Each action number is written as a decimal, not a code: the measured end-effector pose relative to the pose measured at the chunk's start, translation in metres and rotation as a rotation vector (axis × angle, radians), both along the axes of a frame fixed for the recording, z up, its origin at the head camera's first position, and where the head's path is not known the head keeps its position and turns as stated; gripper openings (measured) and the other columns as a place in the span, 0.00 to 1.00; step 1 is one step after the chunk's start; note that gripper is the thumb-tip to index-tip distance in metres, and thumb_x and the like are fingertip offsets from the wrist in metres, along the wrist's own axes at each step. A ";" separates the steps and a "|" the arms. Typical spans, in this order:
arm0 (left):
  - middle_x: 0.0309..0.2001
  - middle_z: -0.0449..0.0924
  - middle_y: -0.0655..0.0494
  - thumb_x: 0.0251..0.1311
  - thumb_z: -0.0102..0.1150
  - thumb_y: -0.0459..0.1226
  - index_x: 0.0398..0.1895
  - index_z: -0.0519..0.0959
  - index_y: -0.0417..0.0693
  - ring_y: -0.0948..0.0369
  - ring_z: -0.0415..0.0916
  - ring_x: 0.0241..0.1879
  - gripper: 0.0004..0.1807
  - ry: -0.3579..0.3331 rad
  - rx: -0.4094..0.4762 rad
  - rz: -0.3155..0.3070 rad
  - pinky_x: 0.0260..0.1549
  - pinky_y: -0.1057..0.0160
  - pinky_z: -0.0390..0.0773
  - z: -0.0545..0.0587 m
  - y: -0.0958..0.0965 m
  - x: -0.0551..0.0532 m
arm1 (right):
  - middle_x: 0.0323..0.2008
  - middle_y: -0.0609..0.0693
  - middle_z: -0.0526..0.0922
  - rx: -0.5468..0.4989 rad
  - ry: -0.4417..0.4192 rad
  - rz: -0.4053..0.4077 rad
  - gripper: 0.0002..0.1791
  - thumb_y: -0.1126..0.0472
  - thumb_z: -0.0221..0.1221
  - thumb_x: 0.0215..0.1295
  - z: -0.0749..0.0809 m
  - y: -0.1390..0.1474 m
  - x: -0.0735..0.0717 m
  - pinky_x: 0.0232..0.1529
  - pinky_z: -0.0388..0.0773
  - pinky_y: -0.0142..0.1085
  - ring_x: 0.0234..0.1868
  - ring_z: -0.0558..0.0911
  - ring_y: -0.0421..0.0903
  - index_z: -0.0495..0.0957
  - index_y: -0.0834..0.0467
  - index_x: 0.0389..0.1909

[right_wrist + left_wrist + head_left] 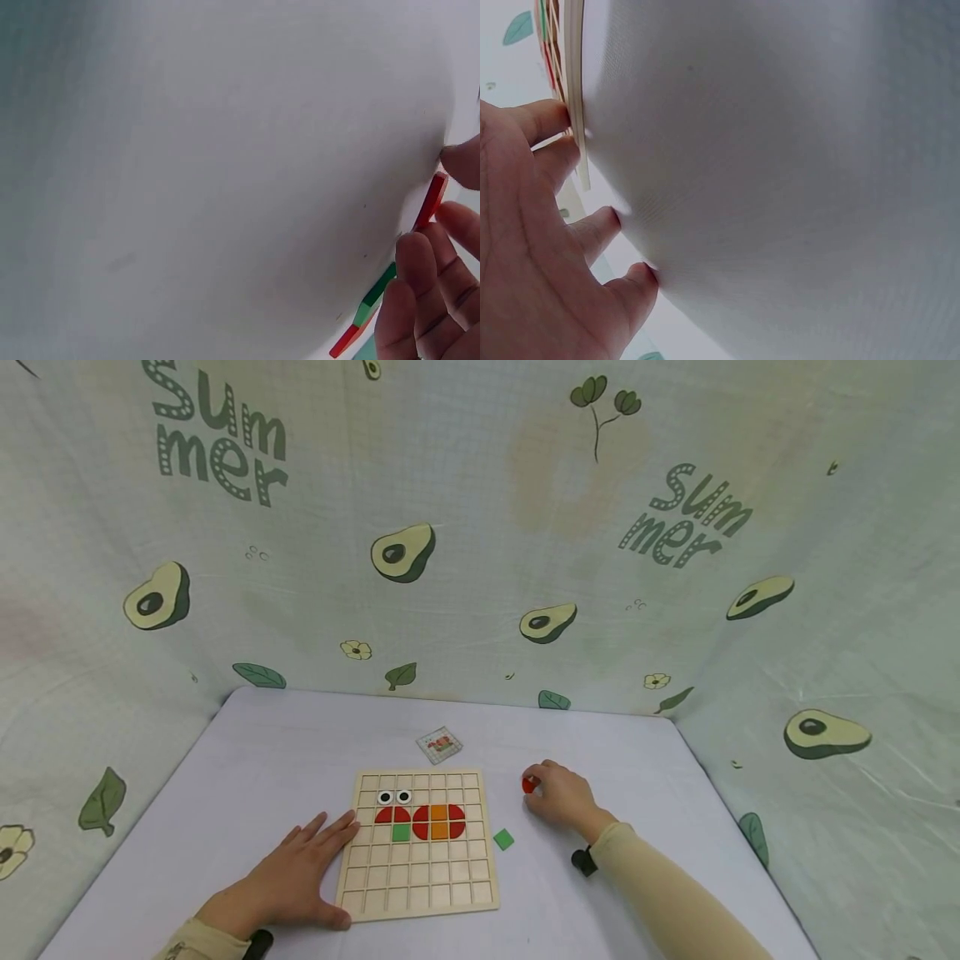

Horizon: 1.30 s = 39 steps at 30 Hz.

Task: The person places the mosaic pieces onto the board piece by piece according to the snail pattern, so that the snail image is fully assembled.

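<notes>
On the white-covered bench (600, 739), a wooden grid board (420, 893) lay with its left edge by the person's left hand (300, 868). That hand was spread, fingers apart, fingertips touching the board's edge. To the right of the board, well apart from it, the right hand (561, 793) pinched a red piece (528, 786) between thumb and fingers. A loose green square tile (503, 839) lay between the board and that hand, just beside the board's right edge.

In the right wrist view, a green piece (379, 285) and another red piece (345, 341) showed beyond the fingers; whether they touched the hand could not be told.

The board carried two eye tiles (394, 797) above red quarter-circles (393, 815), a green square (401, 832) below these, and orange squares (438, 822) flanked by red rounded ends. Beyond its far edge lay a small picture card (439, 745). Behind the bench hung an avocado-print cloth (465, 468) lettered "Summer".
</notes>
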<state>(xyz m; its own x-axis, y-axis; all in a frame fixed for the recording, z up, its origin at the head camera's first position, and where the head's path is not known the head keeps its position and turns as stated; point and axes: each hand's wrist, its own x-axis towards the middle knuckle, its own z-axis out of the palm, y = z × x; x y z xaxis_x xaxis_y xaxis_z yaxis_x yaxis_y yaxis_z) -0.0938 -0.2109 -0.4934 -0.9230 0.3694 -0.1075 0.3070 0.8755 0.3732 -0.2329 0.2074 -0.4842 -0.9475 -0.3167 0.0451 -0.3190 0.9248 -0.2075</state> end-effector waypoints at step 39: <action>0.76 0.57 0.53 0.24 0.72 0.73 0.73 0.66 0.47 0.38 0.49 0.73 0.69 -0.026 -0.019 0.019 0.65 0.30 0.52 0.000 0.002 -0.002 | 0.38 0.43 0.80 -0.191 -0.042 0.184 0.15 0.60 0.67 0.58 0.024 -0.036 0.041 0.28 0.75 0.29 0.28 0.73 0.37 0.86 0.49 0.47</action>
<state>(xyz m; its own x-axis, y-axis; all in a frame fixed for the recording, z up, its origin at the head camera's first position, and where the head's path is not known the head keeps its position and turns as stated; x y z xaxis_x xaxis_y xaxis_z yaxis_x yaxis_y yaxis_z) -0.0955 -0.2092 -0.4936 -0.9266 0.3497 -0.1383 0.2807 0.8880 0.3642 -0.1917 0.1716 -0.4601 -0.8771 -0.4732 0.0823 -0.4653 0.7947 -0.3897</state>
